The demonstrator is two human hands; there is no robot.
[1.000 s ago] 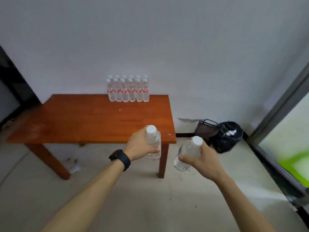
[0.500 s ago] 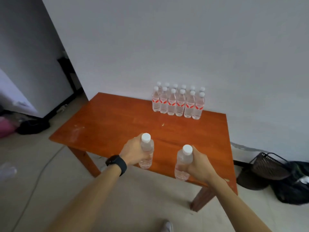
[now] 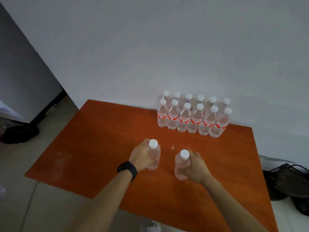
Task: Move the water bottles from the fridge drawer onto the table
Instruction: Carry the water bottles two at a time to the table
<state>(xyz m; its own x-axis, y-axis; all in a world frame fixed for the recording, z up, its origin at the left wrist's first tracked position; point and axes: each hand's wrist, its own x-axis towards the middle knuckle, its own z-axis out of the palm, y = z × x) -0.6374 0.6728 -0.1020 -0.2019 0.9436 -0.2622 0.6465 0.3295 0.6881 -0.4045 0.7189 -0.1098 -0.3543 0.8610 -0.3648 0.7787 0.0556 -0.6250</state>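
My left hand point(image 3: 141, 156) grips a clear water bottle with a white cap point(image 3: 154, 153), held upright over the middle of the orange-brown wooden table point(image 3: 93, 148). My right hand point(image 3: 194, 166) grips a second capped water bottle point(image 3: 182, 163), also upright, just to the right of the first. Whether either bottle's base touches the tabletop I cannot tell. Against the wall at the table's back stand several water bottles with red labels point(image 3: 194, 116) in two tight rows. The fridge drawer is out of view.
A black watch point(image 3: 127, 170) is on my left wrist. A dark mesh basket point(image 3: 291, 180) and black bags sit on the floor right of the table. Dark items point(image 3: 18, 133) lie on the floor at far left by a grey wall.
I have come closer to the table. Both hands with their bottles have moved forward from the table's front edge to above its middle.
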